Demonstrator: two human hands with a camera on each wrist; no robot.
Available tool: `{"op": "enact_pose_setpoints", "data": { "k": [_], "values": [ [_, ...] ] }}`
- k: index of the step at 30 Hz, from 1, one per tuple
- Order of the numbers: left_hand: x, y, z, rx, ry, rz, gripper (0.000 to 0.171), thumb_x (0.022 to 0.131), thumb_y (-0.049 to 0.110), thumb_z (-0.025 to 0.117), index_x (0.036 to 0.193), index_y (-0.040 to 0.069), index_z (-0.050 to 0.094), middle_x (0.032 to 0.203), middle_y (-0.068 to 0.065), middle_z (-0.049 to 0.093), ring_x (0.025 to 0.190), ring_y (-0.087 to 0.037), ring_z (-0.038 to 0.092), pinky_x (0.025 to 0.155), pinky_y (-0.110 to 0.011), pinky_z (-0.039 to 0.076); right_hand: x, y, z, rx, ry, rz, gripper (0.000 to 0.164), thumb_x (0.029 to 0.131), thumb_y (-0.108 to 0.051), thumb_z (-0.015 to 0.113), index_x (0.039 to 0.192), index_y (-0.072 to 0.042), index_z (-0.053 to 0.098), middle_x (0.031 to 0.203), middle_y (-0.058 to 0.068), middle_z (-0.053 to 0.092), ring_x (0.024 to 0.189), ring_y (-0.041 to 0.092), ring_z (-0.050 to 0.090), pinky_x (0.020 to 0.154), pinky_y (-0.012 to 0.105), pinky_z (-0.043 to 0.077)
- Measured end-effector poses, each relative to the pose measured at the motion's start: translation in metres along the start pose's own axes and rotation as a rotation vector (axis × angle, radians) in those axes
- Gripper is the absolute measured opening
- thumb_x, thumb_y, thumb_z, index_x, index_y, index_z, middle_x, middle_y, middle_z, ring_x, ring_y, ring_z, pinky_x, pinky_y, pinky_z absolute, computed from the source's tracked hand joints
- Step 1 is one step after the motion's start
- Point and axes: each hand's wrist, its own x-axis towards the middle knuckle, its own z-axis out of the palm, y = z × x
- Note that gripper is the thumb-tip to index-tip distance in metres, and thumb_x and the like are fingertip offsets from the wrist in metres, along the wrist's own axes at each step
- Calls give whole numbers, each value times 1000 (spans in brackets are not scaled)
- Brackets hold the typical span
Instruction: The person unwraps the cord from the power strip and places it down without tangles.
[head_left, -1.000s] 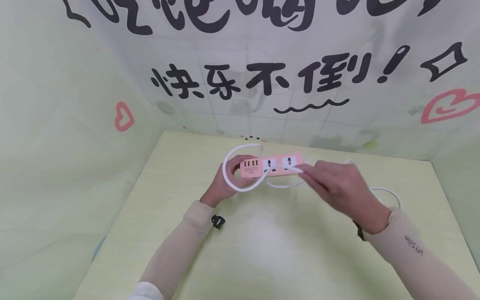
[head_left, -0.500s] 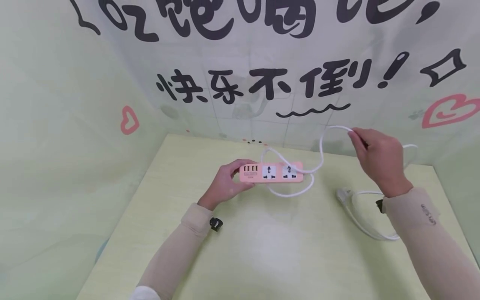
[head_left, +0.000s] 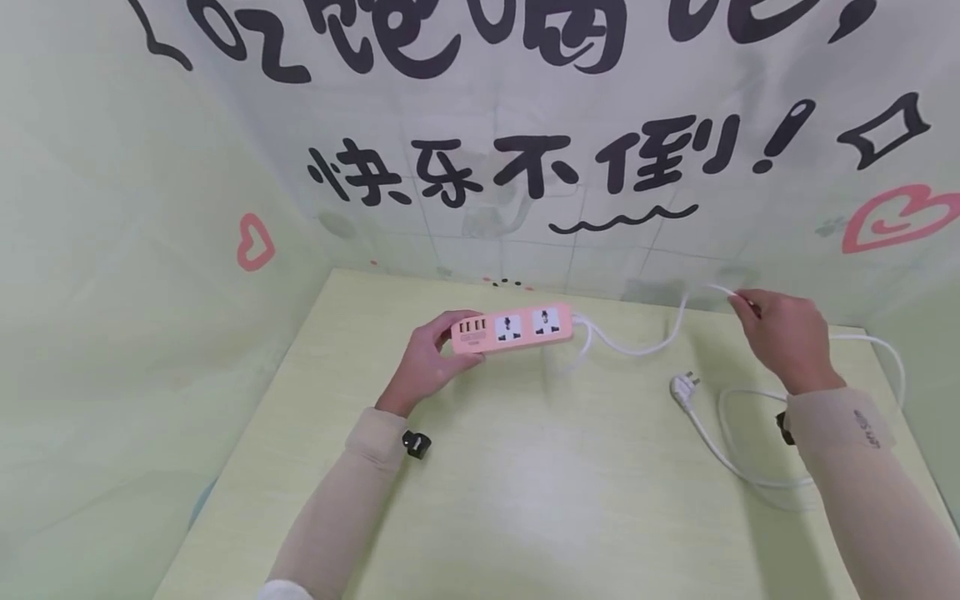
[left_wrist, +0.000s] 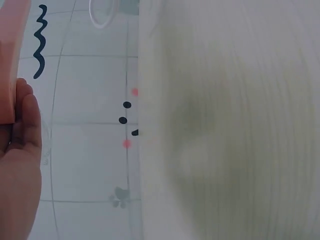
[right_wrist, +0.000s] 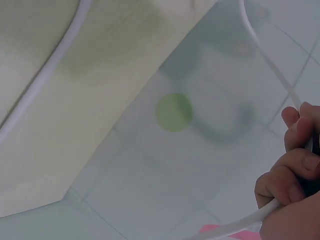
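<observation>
A pink power strip (head_left: pixel 491 335) with two white socket panels and several USB ports is held up over the table, tilted slightly. My left hand (head_left: pixel 427 358) grips its left end between thumb and fingers; the left wrist view has the strip's pink end (left_wrist: pixel 9 65) at its left edge. From the strip's right end runs a white cord (head_left: pixel 637 350). My right hand (head_left: pixel 787 337) pinches that cord farther along, up near the back wall, and in the right wrist view the fingers curl round it. The cord's plug (head_left: pixel 682 389) lies on the table to the right.
A pale yellow-green table (head_left: pixel 525 500) spreads below both hands. More cord (head_left: pixel 765 482) loops over its right side beneath the right forearm. Printed cloth walls (head_left: pixel 480 225) with black lettering close in the back and sides.
My right hand pulls the cord from over the strip out to the right, then lowers a little. The loops across the strip are gone. My left hand shifts slightly left with the strip.
</observation>
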Motion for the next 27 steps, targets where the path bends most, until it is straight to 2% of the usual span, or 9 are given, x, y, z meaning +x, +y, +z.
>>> {"op": "enact_pose_setpoints", "data": {
  "k": [2,5,7,10,13,16,20,24,27],
  "values": [
    [0,-4,-3,41,41,-37,56,85,8,80,137,15,60,128,-7,66,113,-24,60,104,-50,50,-3,7,5,14,-61,29,34,104,-22,57,119,6,69,83,27,72,55,31,58,47,38,37],
    [0,-12,-7,125,107,-93,55,86,15,82,137,15,61,125,-7,68,113,-26,62,99,-47,52,-7,18,10,57,-160,91,40,106,-26,52,123,9,63,85,28,71,57,25,58,49,36,41],
    [1,-16,-9,168,143,-120,55,86,18,82,137,13,60,124,-8,69,113,-27,63,97,-46,53,-10,25,14,84,-214,141,43,107,-29,47,125,9,58,93,29,71,66,31,63,54,41,47],
    [2,-21,-12,208,176,-162,56,87,21,81,137,11,59,126,-9,69,114,-28,64,97,-45,54,-14,38,20,116,-269,194,46,106,-30,42,127,9,53,109,33,68,88,40,67,68,50,52],
    [2,-23,-16,232,182,-231,59,89,24,79,141,9,55,129,-11,67,116,-29,63,97,-45,54,-18,49,26,125,-310,218,47,106,-28,37,130,10,50,117,34,63,101,46,64,76,54,51],
    [2,-25,-20,278,174,-305,62,90,29,77,143,9,52,133,-13,65,119,-30,62,99,-46,54,-21,55,31,119,-329,216,46,107,-25,37,131,12,49,120,36,61,102,47,62,79,57,51],
    [0,-31,-23,355,155,-361,65,93,35,73,145,6,49,138,-16,63,121,-30,62,101,-49,53,-25,58,35,95,-352,198,41,107,-19,41,130,14,50,121,38,59,103,51,60,85,62,49],
    [-2,-37,-23,400,133,-388,67,95,39,69,147,3,47,139,-19,62,124,-33,62,104,-51,53,-28,61,38,77,-381,191,37,105,-14,46,128,15,51,122,39,59,107,54,58,90,66,47],
    [-2,-43,-22,430,131,-376,67,95,39,69,146,0,48,135,-20,64,121,-33,64,103,-50,53,-30,63,41,58,-401,183,34,104,-11,49,125,14,54,120,39,60,108,56,58,91,67,47]
  ]
}}
